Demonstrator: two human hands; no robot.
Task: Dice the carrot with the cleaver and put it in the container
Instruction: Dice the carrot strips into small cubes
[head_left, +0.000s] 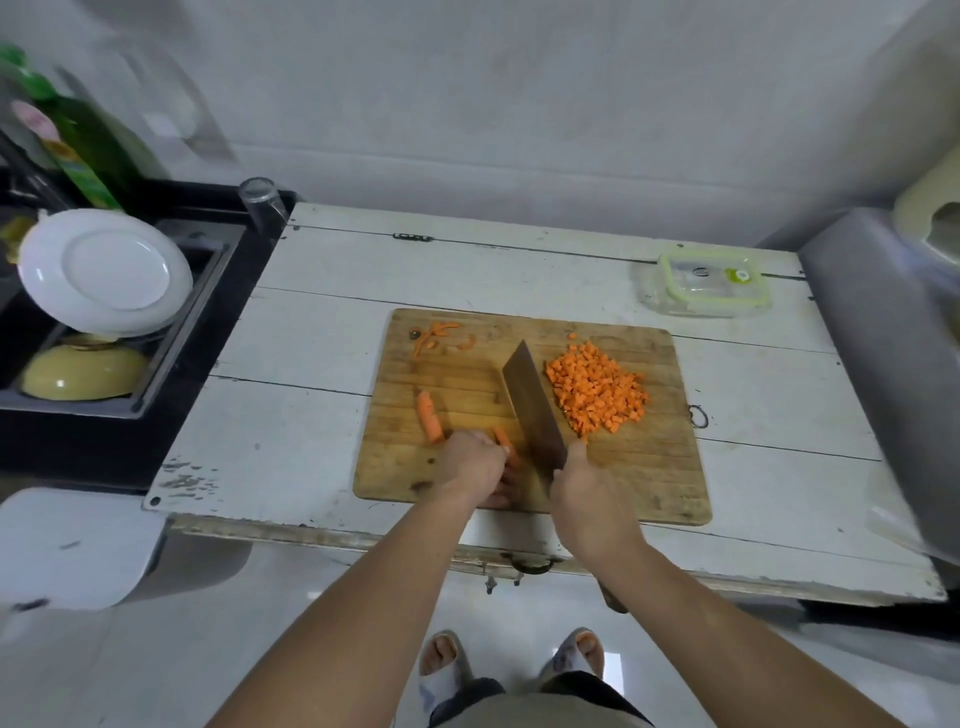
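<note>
At the bottom, 2 feet in slippers (511, 662) stand on a pale floor below the near edge of a worn white table (311, 332). Both forearms reach up over that edge onto a wooden cutting board (649, 467).

The right hand (589, 493) is wrapped around the handle of the cleaver (532, 400), with the index finger laid along the right side of the blade. The blade runs away from the person, tilted toward the left, its edge down on the board. The left hand (475, 465) sits just left of the blade with fingers curled down, pinning a carrot strip (503, 440) against the board; only the far tip of that strip shows past the knuckles.

A second carrot piece (430, 415) lies loose on the board to the left of that hand, apart from it. Right of the blade, a heap of diced carrot (597, 395) rests on the board, close to the steel. At the board's far left corner lie a few carrot peelings (434, 338).

Beyond the board, near the table's far right corner, the clear container (709, 283) with a green-rimmed lid sits closed, well apart from the dice.

Left of the table, a black sink (218, 260) holds a white plate (106, 273) leaning over a yellow bowl (83, 374), with a green bottle (83, 145) behind.
</note>
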